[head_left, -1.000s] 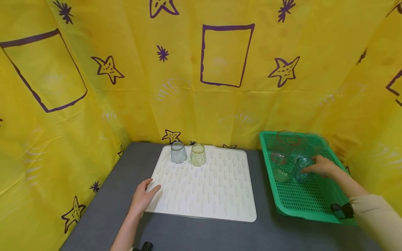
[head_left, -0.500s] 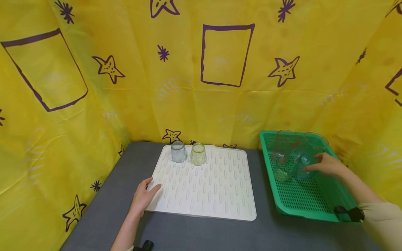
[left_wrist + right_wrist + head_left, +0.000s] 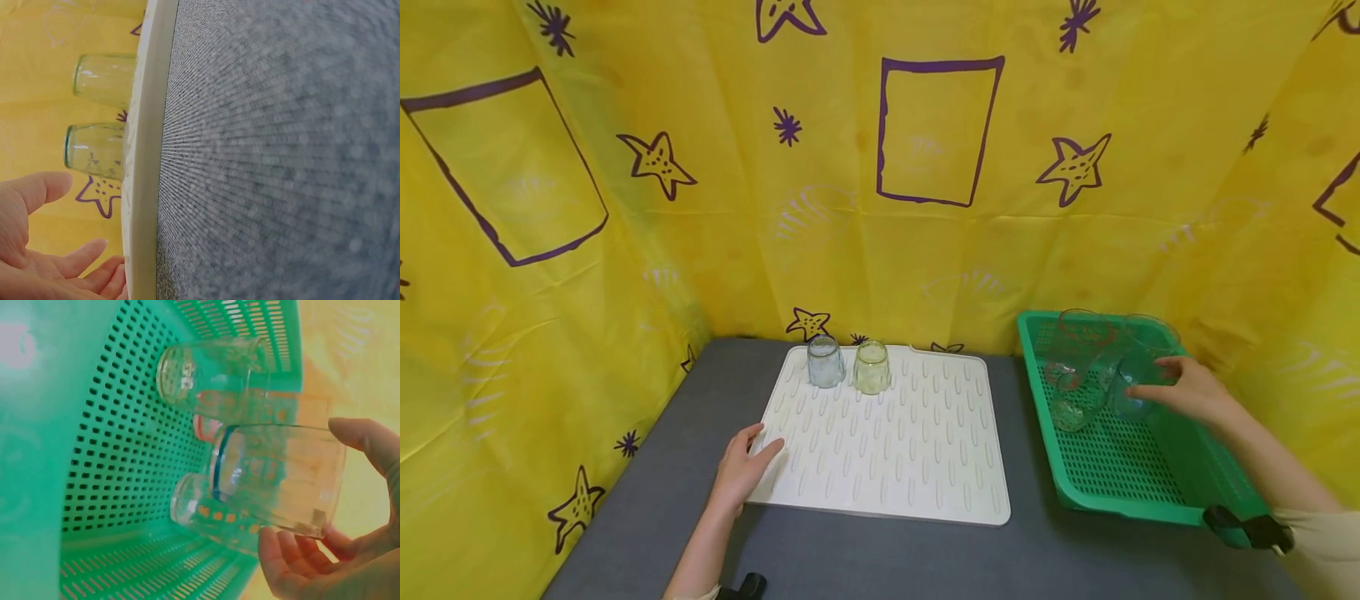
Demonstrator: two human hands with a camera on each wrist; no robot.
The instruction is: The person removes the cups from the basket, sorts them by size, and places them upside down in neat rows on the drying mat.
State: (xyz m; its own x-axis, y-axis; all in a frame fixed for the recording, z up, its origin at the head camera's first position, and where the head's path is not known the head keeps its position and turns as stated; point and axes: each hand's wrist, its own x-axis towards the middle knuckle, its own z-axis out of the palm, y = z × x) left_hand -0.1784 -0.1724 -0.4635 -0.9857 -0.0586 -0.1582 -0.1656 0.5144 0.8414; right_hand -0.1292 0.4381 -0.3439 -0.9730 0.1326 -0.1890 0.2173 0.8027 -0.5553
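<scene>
My right hand (image 3: 1191,390) holds a clear drinking glass with a blue ring (image 3: 281,478) over the green basket, thumb on one side and fingers on the other. Its blue-ringed end faces the perforated basket floor. My left hand (image 3: 741,467) lies at the left edge of the white drying mat (image 3: 925,450), thumb and fingers spread and holding nothing. In the left wrist view, whether its fingertips touch the mat is unclear. Two glasses rest upside down at the mat's back left, one bluish (image 3: 826,364) and one yellowish (image 3: 872,368).
Several other glasses stand in the green basket (image 3: 1060,475), including a red-rimmed one (image 3: 1086,329) and a small clear one (image 3: 1070,412). Basket and mat share a dark grey table (image 3: 880,558). A yellow patterned cloth (image 3: 850,267) hangs behind and at both sides.
My right hand has drawn slightly up and to the right, raising the blue-ringed glass a little from among the others. My left hand has stayed still.
</scene>
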